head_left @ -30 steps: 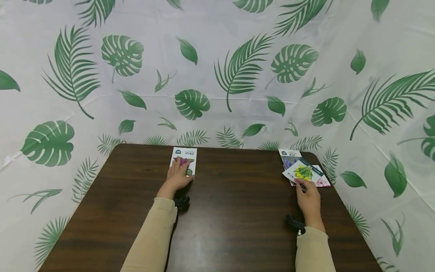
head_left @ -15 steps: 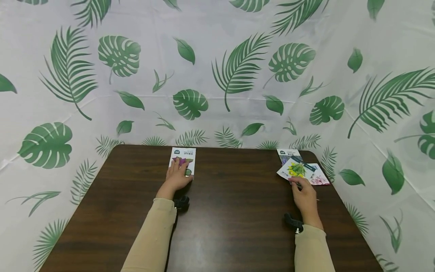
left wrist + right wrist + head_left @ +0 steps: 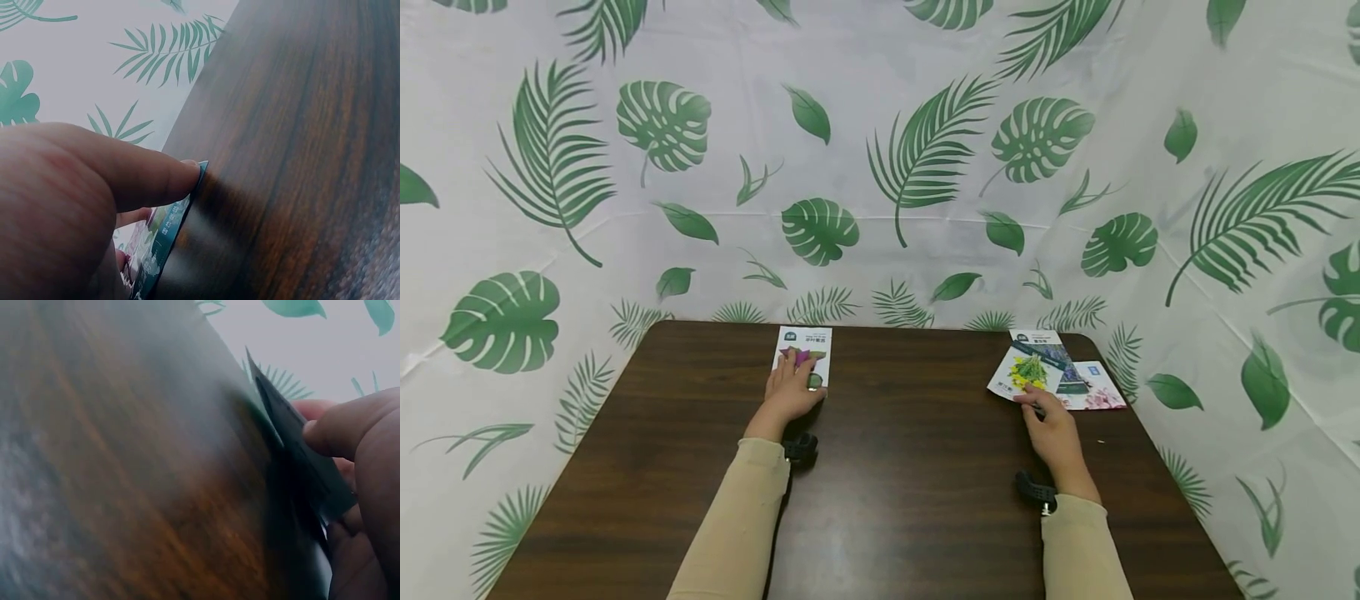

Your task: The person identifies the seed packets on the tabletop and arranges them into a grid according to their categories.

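The dark wooden table (image 3: 880,467) fills the lower part of the head view, with a leaf-printed white cloth (image 3: 880,167) hung behind and around it. From the table's middle, the left hand (image 3: 790,393) lies at about 11 o'clock, its fingers straight and flat on the near end of a seed packet with a purple picture (image 3: 805,354), which lies flat on the wood; the left wrist view shows one fingertip (image 3: 181,175) pressing the packet's corner. The right hand (image 3: 1051,429) is at about 2 o'clock and pinches the near edge of a seed packet with a yellow-green plant picture (image 3: 1026,373), thumb on top, the other fingers under it as far as the blurred right wrist view lets me see. This packet is raised at a tilt over two more packets, a dark blue one (image 3: 1052,354) and a pink flower one (image 3: 1097,392), which lie overlapping near the table's far right corner. I judge these packets very light, thin and a little flexible, with a glossy face that may slide easily on smooth wood, and the seeds inside may shift. A pinch at an edge or corner should hold one well; a packet lying flat probably must first be slid or tipped by a corner to get a finger beneath.
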Tool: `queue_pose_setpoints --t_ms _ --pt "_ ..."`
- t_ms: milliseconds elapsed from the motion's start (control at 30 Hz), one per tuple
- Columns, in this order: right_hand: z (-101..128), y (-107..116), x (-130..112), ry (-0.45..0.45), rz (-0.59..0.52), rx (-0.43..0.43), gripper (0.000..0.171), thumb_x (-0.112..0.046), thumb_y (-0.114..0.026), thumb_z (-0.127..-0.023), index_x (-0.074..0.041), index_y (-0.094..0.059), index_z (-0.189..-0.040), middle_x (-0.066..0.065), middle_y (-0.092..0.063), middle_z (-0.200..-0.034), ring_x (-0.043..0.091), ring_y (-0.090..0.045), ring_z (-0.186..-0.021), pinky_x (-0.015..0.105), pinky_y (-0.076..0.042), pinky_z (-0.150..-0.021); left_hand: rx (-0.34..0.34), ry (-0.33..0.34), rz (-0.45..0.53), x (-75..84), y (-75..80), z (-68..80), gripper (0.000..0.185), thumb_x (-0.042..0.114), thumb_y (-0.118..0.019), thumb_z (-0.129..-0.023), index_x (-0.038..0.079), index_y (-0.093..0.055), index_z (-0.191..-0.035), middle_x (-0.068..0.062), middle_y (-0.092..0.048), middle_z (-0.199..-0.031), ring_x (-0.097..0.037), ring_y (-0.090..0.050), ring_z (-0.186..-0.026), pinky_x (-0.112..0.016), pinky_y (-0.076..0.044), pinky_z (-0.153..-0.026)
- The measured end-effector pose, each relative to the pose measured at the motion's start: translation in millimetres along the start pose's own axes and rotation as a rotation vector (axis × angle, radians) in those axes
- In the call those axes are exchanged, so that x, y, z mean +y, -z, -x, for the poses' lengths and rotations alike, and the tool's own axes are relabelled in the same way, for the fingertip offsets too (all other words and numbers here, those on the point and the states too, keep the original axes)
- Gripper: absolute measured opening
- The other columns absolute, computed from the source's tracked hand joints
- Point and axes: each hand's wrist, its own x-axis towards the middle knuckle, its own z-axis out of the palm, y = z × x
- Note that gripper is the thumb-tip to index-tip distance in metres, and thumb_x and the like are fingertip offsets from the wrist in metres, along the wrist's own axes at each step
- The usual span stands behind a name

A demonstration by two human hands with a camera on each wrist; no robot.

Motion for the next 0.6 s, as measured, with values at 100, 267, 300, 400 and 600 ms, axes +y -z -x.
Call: queue_pose_setpoints --t_ms 100,267,300,400,600 --pt "-1.0 -2.5 1.4 0.007 0.007 -0.031 0.019 0.004 -0.066 -0.103 0.001 -0.08 -0.116 0.029 -0.063 -0.152 0.049 -0.053 -0.148 0.066 -0.034 -0.126 0.0 -0.001 0.019 -0.1 -0.3 0.4 0.077 0.033 -0.066 -0.102 0.01 -0.036 -0.17 -0.027 0.003 -0.182 -0.048 0.01 -0.17 -0.066 0.002 -0.136" --pt "-1.8 -2.7 1.6 -0.005 0.027 -0.081 0.017 0.002 -0.067 -0.102 -0.001 -0.081 -0.112 0.028 -0.064 -0.151 0.05 -0.05 -0.151 0.069 -0.03 -0.128 -0.008 -0.009 0.047 -4.8 -2.6 -2.4 0.079 0.035 -0.066 -0.101 0.011 -0.035 -0.17 -0.026 0.005 -0.183 -0.047 0.013 -0.17 -0.066 0.005 -0.136" --pt "-2.0 -2.7 1.7 -0.005 0.031 -0.09 0.016 0.002 -0.068 -0.102 -0.001 -0.081 -0.111 0.027 -0.065 -0.151 0.05 -0.049 -0.151 0.068 -0.031 -0.128 -0.012 -0.01 0.049 -5.2 -2.6 -2.9 0.079 0.035 -0.065 -0.101 0.01 -0.035 -0.17 -0.026 0.005 -0.183 -0.046 0.013 -0.17 -0.066 0.005 -0.136" --pt "-2.0 -2.0 -0.2 0.0 0.043 -0.114 0.016 0.003 -0.068 -0.101 -0.002 -0.081 -0.109 0.026 -0.065 -0.151 0.051 -0.049 -0.152 0.069 -0.031 -0.128 -0.018 -0.011 0.047 -7.1 -4.2 -5.3 0.08 0.036 -0.064 -0.102 0.01 -0.033 -0.171 -0.025 0.007 -0.183 -0.046 0.014 -0.17 -0.067 0.006 -0.136" --pt "-1.2 -4.0 -6.4 0.013 0.037 -0.141 0.015 0.003 -0.07 -0.1 -0.004 -0.081 -0.109 0.025 -0.07 -0.145 0.051 -0.051 -0.15 0.067 -0.036 -0.125 0.006 -0.02 0.053 -3.0 -1.4 -0.8 0.079 0.034 -0.068 -0.1 0.01 -0.038 -0.168 -0.028 0.001 -0.182 -0.049 0.008 -0.17 -0.068 0.003 -0.135"
